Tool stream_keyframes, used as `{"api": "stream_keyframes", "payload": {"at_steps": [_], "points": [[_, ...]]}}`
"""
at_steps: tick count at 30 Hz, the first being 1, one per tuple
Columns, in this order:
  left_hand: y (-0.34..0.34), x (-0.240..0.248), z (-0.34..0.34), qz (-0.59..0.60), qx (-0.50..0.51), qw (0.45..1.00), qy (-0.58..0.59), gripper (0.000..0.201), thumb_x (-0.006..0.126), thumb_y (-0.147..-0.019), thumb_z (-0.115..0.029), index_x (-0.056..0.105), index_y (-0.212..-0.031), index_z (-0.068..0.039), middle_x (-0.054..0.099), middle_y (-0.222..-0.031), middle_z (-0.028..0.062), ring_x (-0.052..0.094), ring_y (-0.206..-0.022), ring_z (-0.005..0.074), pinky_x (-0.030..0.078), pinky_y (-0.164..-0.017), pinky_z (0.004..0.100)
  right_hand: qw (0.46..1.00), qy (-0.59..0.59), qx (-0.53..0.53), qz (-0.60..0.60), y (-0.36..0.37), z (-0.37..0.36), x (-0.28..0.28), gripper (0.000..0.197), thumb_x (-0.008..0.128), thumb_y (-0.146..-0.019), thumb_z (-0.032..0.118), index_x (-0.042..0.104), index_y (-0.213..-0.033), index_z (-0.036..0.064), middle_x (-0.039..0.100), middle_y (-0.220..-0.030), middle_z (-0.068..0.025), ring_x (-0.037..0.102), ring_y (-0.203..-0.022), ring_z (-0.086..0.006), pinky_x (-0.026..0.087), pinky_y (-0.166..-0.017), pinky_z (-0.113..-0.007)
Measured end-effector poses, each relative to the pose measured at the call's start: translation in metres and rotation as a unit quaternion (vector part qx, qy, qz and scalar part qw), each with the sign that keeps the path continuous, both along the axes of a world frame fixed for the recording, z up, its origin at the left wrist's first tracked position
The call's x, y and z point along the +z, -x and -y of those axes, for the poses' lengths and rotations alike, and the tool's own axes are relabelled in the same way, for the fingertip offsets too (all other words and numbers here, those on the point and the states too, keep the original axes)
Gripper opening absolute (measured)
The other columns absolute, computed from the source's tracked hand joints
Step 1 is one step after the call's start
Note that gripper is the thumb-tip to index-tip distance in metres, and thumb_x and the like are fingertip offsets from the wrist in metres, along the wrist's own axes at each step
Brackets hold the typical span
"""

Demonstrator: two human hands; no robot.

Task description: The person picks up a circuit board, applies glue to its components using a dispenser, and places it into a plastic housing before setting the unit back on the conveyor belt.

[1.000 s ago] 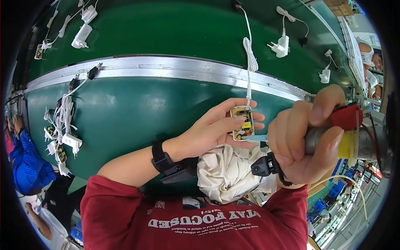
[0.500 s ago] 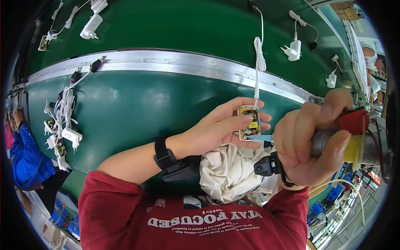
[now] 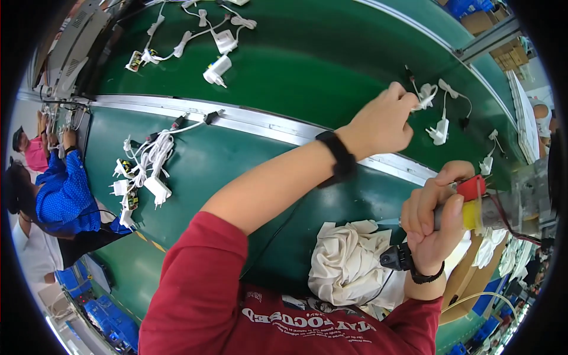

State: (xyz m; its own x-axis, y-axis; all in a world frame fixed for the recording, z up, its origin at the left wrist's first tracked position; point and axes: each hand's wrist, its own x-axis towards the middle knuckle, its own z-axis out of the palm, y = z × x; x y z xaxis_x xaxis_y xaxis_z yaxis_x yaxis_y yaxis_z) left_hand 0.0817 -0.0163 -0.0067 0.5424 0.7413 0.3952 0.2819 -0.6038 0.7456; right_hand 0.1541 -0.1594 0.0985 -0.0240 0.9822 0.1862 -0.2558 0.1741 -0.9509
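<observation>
My left hand point(image 3: 387, 121) reaches over the metal rail onto the far green surface. Its fingers are curled, with the fingertips closed at a bundled white cable point(image 3: 425, 97) that has a dark plug. The circuit board on this cable's other end is out of sight, and my hand may cover it. My right hand point(image 3: 435, 216) grips a glue dispenser point(image 3: 472, 214) with a grey barrel, yellow band and red switch. Its pale blue tapered tip point(image 3: 387, 222) points left, above a crumpled cream cloth point(image 3: 346, 260), touching no board.
White adapters point(image 3: 438, 131) with cables lie on the far green surface beyond the metal rail point(image 3: 266, 121). A tangle of cables and adapters point(image 3: 155, 165) rests at left on the near table. Co-workers point(image 3: 65, 189) sit at far left. A cardboard box point(image 3: 473, 275) stands at right.
My left hand has moved the cable and board away from the dispenser tip, up and across the rail. The right hand still holds the dispenser. The view has turned.
</observation>
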Motion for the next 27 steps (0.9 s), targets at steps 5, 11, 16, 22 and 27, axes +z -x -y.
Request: {"api": "stream_keyframes", "payload": {"at_steps": [5,11,16,22,27], "points": [[0.025,0.014,-0.01,-0.108,0.077,0.991,-0.034,0.04,0.069,-0.075,-0.02,0.054,-0.106,0.0,0.058,-0.101,0.0197,0.057,-0.091,0.0369,0.048,-0.079,0.0386,1.0,0.002,-0.011,-0.016,-0.002,0.004,0.006,0.034,0.045,-0.097,0.038,0.036,-0.103,0.0062,0.031,-0.051,0.0034,0.025,-0.038,-0.0047,0.02,-0.036,-0.021],[0.167,0.039,-0.038,-0.266,0.361,0.855,-0.261,0.028,0.068,-0.071,-0.019,0.056,-0.088,-0.001,0.057,-0.088,0.0172,0.057,-0.088,0.0335,0.052,-0.068,0.041,1.0,0.014,-0.027,0.004,-0.009,0.004,0.016,0.031,0.048,-0.096,0.034,0.038,-0.101,0.0053,0.03,-0.05,0.0034,0.025,-0.037,-0.0043,0.02,-0.035,-0.021],[0.229,0.038,-0.034,-0.368,0.393,0.839,-0.077,0.031,0.068,-0.073,-0.02,0.054,-0.092,0.001,0.059,-0.085,0.0161,0.061,-0.081,0.0314,0.052,-0.065,0.0388,1.0,0.016,-0.015,0.0,-0.004,0.014,0.021,0.029,0.049,-0.095,0.031,0.039,-0.1,0.0047,0.03,-0.051,0.0034,0.025,-0.037,-0.0042,0.021,-0.034,-0.021],[0.144,0.062,0.02,0.048,0.169,0.94,0.293,0.033,0.065,-0.084,-0.03,0.053,-0.097,-0.002,0.057,-0.075,0.0054,0.058,-0.067,0.0128,0.048,-0.058,0.029,1.0,0.009,-0.023,-0.002,-0.002,0.023,0.023,0.028,0.049,-0.095,0.03,0.04,-0.101,0.0045,0.03,-0.051,0.0036,0.025,-0.037,-0.004,0.02,-0.034,-0.021],[0.092,0.042,0.078,0.2,0.009,0.838,0.508,0.036,0.062,-0.089,-0.031,0.049,-0.103,-0.001,0.054,-0.085,0.0039,0.055,-0.07,0.0098,0.048,-0.053,0.0243,0.999,0.019,-0.047,0.0,-0.006,0.016,0.025,0.028,0.047,-0.096,0.031,0.041,-0.102,0.0044,0.03,-0.051,0.0037,0.024,-0.037,-0.0039,0.02,-0.034,-0.021]]}}
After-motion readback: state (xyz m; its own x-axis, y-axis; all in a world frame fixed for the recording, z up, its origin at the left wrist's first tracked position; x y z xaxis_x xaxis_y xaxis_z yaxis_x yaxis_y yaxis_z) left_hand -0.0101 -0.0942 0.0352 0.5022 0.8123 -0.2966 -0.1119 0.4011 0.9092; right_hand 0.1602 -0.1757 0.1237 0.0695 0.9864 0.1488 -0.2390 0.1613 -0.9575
